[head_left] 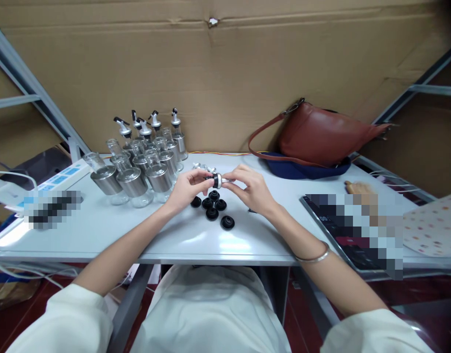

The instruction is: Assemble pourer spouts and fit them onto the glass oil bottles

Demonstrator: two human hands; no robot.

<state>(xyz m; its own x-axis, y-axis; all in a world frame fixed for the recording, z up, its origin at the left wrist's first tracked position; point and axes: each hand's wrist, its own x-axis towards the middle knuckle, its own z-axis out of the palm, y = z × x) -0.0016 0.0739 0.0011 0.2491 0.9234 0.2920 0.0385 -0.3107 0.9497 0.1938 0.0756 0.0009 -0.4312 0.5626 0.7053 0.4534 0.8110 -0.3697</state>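
Between my two hands, above the middle of the white table, is a pourer spout [218,181] with a black stopper and a silver collar. The fingers of my left hand [191,186] are closed on its black stopper end. My right hand [249,188] pinches the thin silver end, partly hidden by the fingertips. Below the hands lie several round black rubber stoppers [212,213]. Behind the fingers sits a small group of silver spout parts [205,168], partly covered by my hands.
Several glass bottles with steel bands [131,182] stand at the left, some topped with pourers. A brown leather bag [321,135] rests on a dark blue cap [306,169] at the back right. A tablet-like device [331,230] lies right, a power strip [63,179] left.
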